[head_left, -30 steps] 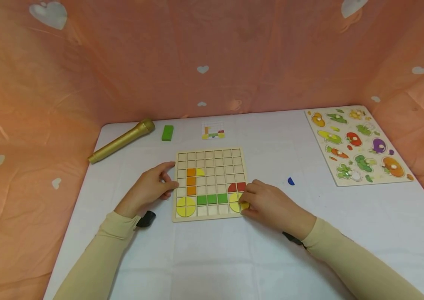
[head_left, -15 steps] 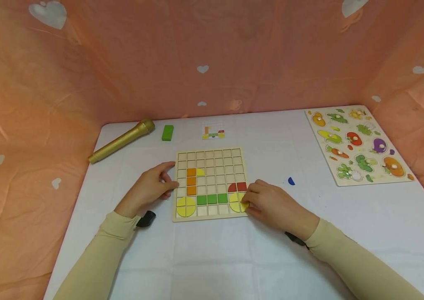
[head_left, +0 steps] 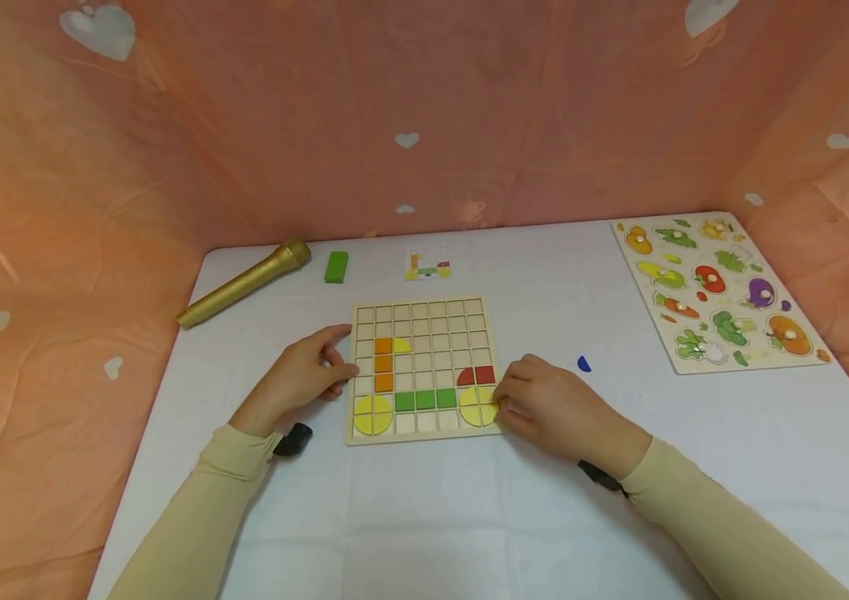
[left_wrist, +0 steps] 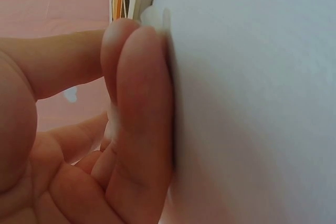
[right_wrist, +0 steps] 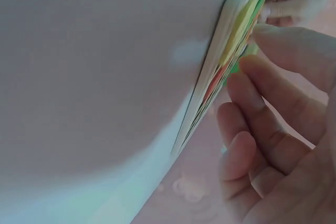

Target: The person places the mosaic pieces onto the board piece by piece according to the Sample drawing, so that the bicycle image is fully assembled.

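A square wooden grid board point(head_left: 421, 327) lies on the white table, holding small coloured tiles. My left hand point(head_left: 304, 371) touches its left edge with thumb and index finger. At its lower right corner is my right hand point(head_left: 555, 404), fingertips beside a circle of yellow quarter tiles point(head_left: 471, 410). The right wrist view has nothing between the right hand's loosely bent fingers. Two red tiles point(head_left: 483, 375) sit above that circle. Green tiles point(head_left: 426, 401) form a row, orange tiles point(head_left: 383, 364) a column, with a yellow quarter tile point(head_left: 401, 345) beside it. Another yellow circle point(head_left: 382, 423) fills the lower left.
A small blue half-disc point(head_left: 584, 363) lies right of the board. Behind the board are a printed pattern card point(head_left: 427, 260) and a green block point(head_left: 336, 267). A gold microphone point(head_left: 244, 285) lies at back left, a vegetable peg puzzle point(head_left: 694, 292) at right.
My right hand has drawn slightly right, off the right-hand yellow circle, uncovering more of its lower right quarter. My left hand has stayed at the board's left edge.
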Available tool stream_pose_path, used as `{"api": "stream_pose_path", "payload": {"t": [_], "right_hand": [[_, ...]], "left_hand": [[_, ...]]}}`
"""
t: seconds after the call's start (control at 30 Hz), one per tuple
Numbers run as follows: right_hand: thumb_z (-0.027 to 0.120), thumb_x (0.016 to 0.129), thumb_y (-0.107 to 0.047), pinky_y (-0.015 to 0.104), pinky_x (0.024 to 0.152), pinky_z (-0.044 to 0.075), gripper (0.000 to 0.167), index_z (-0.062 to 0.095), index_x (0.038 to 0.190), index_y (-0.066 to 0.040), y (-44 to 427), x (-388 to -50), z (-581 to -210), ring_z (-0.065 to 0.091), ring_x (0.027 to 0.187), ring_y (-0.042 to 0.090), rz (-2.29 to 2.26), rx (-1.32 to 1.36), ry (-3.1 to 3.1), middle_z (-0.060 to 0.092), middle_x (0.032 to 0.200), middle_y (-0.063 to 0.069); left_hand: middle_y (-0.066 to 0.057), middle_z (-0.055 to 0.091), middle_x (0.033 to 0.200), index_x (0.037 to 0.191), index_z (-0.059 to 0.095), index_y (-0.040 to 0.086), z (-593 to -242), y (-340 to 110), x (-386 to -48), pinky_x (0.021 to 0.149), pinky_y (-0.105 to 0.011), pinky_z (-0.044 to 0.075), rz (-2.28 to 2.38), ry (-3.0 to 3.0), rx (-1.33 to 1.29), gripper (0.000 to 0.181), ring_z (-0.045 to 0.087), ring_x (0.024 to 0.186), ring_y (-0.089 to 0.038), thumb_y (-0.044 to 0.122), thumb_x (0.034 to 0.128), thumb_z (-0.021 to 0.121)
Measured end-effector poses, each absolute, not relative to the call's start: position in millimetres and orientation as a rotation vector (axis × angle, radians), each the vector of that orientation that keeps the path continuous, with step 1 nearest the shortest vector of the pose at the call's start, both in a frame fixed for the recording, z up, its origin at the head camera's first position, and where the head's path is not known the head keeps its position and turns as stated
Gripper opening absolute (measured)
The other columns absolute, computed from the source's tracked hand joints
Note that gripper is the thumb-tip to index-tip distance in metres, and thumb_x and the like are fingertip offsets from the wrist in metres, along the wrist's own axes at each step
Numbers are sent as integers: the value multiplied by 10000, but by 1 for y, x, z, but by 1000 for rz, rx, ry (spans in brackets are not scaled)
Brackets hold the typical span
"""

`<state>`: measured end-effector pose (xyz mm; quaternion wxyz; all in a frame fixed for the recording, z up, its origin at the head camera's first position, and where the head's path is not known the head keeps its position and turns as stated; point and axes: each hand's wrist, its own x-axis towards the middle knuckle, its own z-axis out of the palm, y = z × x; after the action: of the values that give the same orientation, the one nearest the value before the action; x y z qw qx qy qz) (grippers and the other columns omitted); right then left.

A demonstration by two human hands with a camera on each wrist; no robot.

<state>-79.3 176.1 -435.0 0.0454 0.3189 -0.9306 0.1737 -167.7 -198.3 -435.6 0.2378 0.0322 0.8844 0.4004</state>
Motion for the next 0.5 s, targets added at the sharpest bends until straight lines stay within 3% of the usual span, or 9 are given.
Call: {"api": "stream_pose_path", "payload": {"t": [0.5], "right_hand": [[859, 921, -176, 464, 902, 626, 200, 802, 1083, -73, 243, -83, -429, 669, 1059, 245, 478, 596, -2994, 740, 1082, 52]], "left_hand": [[-120, 640, 1003, 1668, 391, 130, -435, -199, -167, 693, -290, 627, 1099, 2424, 91, 768, 681, 727, -186, 180, 1008, 779]]}}
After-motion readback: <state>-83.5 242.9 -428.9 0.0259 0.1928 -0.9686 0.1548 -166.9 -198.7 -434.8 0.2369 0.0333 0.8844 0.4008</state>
